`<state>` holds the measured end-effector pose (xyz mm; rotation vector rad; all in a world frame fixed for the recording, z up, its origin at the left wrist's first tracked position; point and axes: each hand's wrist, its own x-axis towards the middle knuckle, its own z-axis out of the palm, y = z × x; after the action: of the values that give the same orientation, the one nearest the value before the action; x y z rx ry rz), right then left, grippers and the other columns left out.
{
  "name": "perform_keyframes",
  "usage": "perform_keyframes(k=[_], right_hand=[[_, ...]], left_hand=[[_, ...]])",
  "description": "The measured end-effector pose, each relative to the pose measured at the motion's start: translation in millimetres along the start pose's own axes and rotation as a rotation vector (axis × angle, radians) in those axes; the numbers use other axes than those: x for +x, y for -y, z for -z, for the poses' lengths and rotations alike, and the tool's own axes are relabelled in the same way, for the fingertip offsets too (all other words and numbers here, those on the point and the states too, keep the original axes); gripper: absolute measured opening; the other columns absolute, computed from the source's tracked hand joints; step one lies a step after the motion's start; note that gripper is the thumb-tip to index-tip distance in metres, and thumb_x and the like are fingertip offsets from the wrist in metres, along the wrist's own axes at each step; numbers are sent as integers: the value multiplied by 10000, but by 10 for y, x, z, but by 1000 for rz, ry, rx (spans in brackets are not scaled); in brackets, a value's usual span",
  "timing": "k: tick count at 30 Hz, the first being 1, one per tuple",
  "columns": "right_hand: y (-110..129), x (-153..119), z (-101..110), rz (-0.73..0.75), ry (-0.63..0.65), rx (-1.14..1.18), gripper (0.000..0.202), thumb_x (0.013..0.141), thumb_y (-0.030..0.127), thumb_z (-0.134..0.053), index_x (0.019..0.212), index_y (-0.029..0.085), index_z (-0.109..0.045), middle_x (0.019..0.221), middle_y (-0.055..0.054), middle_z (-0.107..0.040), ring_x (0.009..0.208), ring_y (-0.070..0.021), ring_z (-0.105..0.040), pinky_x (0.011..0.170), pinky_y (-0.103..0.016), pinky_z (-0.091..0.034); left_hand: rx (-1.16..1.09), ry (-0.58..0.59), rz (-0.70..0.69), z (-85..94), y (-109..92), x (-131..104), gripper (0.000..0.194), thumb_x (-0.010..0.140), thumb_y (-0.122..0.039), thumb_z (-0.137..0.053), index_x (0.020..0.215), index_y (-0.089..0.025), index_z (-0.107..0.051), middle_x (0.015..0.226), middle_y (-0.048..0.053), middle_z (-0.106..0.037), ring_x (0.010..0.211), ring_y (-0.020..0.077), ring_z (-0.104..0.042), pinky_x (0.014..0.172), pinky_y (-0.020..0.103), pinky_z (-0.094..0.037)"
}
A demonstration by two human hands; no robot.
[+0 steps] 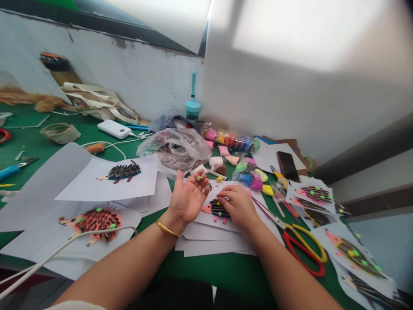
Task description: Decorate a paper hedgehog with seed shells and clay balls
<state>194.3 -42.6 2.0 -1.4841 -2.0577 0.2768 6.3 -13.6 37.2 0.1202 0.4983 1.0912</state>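
My left hand (189, 199) is turned palm up with its fingers apart, and a small green clay piece (199, 178) rests on the fingers. My right hand (238, 204) bends over a blue hedgehog picture (220, 208), its thumb and fingertips together at the seed-covered back. What those fingertips hold, if anything, is too small to tell. The hedgehog has a pink face, pink feet and small yellow and green dots. It lies on a stack of white paper (209, 232). Just above the picture is a yellow clay lump (219, 179).
Scissors (303, 245) with red and yellow handles lie right of the paper. A plastic bag of seeds (176, 150) and coloured clay packets (250, 178) are behind. Other hedgehog pictures (97, 219) lie left and right. A white cable (64, 247) crosses the left front.
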Motion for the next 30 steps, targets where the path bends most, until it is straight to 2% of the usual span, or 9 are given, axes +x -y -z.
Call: perform_keyframes(k=[18,25,28,30], right_hand=[[-49,-9,-51,25,-5,-31,172,907,290,-609,889,267,-778,960,-61,-694,948,-232,-590,860,-422,-460],[-45,-32,-36,42,-19,-41,235,902,245,-550,903,260,-784,986,-64,-693,959,-229,-592,876,-425,-462],[-40,-51,-29,54,-24,-49,247,887,223,-545,907,266,-787,1007,-61,-690,977,-232,-592,890,-430,-458],[-33,-64,-22,60,-23,-50,253,886,220,-541,927,269,-787,1026,-60,-688,994,-235,-590,901,-432,-454]], left_hand=[[-6,5,-1,-11,-4,-20,617,956,-623,-315,1092,-131,-660,867,76,-634,808,162,-627,707,278,-528],[26,2,-10,-10,4,-6,619,952,-628,-315,1082,-134,-664,877,80,-631,808,162,-619,708,282,-517],[234,-52,-92,20,41,20,426,935,-513,-479,1016,-154,-692,844,57,-627,764,143,-595,676,244,-468],[531,-69,-209,66,57,44,156,840,-311,-667,876,-167,-715,777,26,-613,715,128,-550,659,224,-414]])
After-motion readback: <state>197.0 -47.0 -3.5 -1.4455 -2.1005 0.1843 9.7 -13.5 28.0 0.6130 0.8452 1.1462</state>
